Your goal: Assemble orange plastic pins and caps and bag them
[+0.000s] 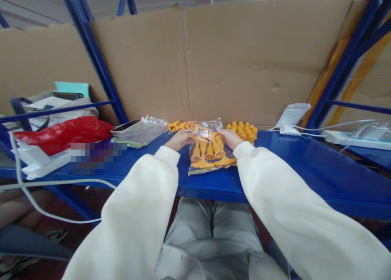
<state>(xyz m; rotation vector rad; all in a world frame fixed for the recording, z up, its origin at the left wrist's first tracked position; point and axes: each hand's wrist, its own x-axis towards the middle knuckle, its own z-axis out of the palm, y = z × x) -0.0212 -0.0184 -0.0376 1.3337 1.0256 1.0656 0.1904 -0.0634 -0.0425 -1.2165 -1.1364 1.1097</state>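
Note:
A clear plastic bag [201, 169] with several orange plastic parts [209, 150] inside lies near the front edge of the blue shelf. My left hand [182, 139] grips the bag's upper left side, and my right hand [231, 138] grips its upper right side. Some fingertips are hidden by the shiny film. Behind my left hand sits a loose pile of orange branching pieces [180, 126]. Just beyond my right hand stands a cluster of orange knobbed pieces [244, 131].
To the left lie flat clear bags [143, 131], a phone-like device [125, 127], a red plastic bag [67, 135] and a white power strip [51, 166] with a cable. Cardboard [244, 60] walls the back. Another power strip [351, 137] is at right. Someone's legs [24, 208] show lower left.

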